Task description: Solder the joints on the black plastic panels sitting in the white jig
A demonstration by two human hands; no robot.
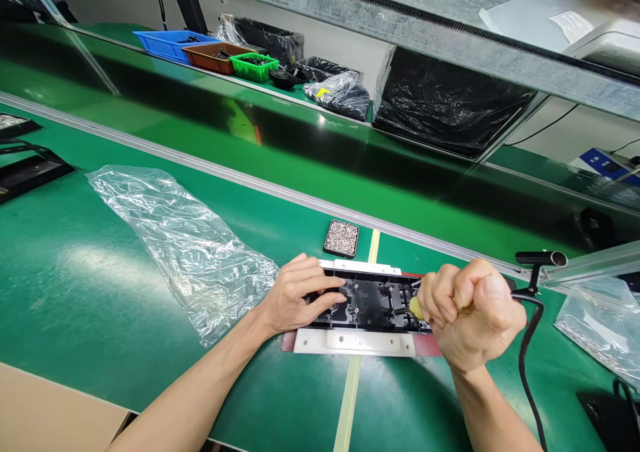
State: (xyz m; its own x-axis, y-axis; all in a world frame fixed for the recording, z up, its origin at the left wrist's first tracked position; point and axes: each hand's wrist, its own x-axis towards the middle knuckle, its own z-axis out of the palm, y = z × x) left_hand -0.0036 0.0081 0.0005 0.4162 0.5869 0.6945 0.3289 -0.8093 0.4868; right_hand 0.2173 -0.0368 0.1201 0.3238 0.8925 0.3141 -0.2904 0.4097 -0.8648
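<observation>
A long black plastic housing (367, 303), its inner ribs and posts facing up, lies in a fixture with white side blocks (357, 343) and a red base. My left hand (299, 293) rests over the housing's left end, thumb and index finger stretched out and apart. Closed in a fist above the right end, my right hand (470, 312) grips a screwdriver (415, 308). Only its yellowish lower part and the shaft down into the housing show; the fist hides the rest. A small black tray of screws (341, 237) sits just behind the fixture.
A clear plastic bag (185, 252) lies to the left. Black cable (525, 359) hangs beside my right wrist, near a metal tube holder (543, 259). A bag of small parts (603, 325) lies right. Blue (173, 47), brown (210, 59) and green bins (254, 68) stand at the back.
</observation>
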